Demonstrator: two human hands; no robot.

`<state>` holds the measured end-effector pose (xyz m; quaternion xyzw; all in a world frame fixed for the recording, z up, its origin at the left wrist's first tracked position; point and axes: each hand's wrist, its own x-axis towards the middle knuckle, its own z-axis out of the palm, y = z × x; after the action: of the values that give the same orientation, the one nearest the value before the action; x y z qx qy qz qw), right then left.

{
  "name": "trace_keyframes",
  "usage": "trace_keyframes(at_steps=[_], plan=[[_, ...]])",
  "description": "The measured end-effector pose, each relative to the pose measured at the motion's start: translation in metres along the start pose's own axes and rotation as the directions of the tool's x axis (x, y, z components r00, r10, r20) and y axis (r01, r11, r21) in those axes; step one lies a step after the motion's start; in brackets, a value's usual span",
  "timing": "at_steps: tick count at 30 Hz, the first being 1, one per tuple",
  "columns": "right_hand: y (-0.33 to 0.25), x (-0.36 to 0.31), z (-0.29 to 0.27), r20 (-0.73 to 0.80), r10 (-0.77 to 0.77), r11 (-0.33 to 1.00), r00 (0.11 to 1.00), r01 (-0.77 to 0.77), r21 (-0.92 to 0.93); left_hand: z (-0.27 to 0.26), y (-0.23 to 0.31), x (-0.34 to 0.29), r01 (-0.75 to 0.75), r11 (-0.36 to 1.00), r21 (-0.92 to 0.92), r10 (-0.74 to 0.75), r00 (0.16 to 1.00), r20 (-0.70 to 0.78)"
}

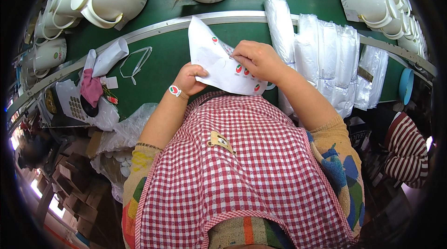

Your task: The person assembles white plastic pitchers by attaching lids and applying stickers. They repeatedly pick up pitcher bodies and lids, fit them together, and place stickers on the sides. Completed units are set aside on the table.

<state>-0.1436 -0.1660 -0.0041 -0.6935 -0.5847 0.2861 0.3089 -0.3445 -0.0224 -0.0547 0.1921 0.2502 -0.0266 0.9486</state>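
Observation:
A white sheet of stickers (205,55) with round red-and-green labels is held up in front of my apron. My left hand (188,80) grips its lower left edge, thumb on top and fingers behind. At the sheet's upper right, my right hand (258,60) is closed in a pinch, its fingertips on the sheet where the paper bends. Whether a loose label is between those fingers cannot be made out. Another such label (175,90) is stuck on my left wrist. Beside the sheet's lower right corner, a small pale curved piece (270,86) shows, mostly hidden.
White jugs with handles (116,0) stand beyond the metal rail (170,24), with more at far right (370,6). Bundles of clear plastic bags (321,58) lie right of my hands. At left are a rolled paper (111,58), a pink cloth (91,86) and a white strap loop (136,65).

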Motion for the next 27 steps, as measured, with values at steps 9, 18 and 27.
trace_keyframes(at_steps=[9, 18, 27], plan=[[0.009, -0.002, -0.002, -0.24, 0.289, 0.945, 0.927, -0.235, 0.229, -0.009, 0.0, -0.001, -0.005, 0.998, 0.058, 0.009, 0.998, -0.068], [-0.048, 0.029, 0.025, -0.341, -0.508, 0.862, 0.791, 0.468, -0.197, 0.007, -0.009, 0.021, -0.001, 1.0, -0.005, 0.0, 0.961, -0.278], [-0.046, 0.043, 0.042, 0.079, -0.707, 0.649, 0.703, 0.689, -0.323, 0.012, -0.016, 0.032, -0.049, 0.973, 0.226, 0.114, 0.951, -0.287]])
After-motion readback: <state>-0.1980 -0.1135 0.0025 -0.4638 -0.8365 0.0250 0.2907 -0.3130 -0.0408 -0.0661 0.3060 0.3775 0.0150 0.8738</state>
